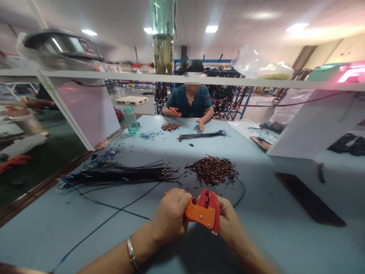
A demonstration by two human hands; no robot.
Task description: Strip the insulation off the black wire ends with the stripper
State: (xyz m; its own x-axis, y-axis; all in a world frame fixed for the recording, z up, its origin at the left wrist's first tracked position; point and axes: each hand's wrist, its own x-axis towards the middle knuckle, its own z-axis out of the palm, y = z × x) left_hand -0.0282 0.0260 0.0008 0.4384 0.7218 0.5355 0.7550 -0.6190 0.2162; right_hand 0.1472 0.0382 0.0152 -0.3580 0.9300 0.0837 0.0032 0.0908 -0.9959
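Observation:
My right hand [230,222] is closed round an orange and red crimping tool [203,211] held low over the light blue table [256,213]. My left hand [171,215] is pinched up against the tool's left side, fingers closed on something small that I cannot make out. A thin black wire [108,220] trails from under my hands to the lower left. Just beyond the tool lies a heap of small copper terminals [212,170]. To its left lies a long bundle of black wires [119,173] with blue ends.
Across the table a person in a teal shirt [189,101] works with a smaller terminal pile [170,126] and wire bundle [201,135]. A green bottle [131,120] stands at the far left. A dark flat strip [310,199] lies at the right. White shelf frames cross overhead.

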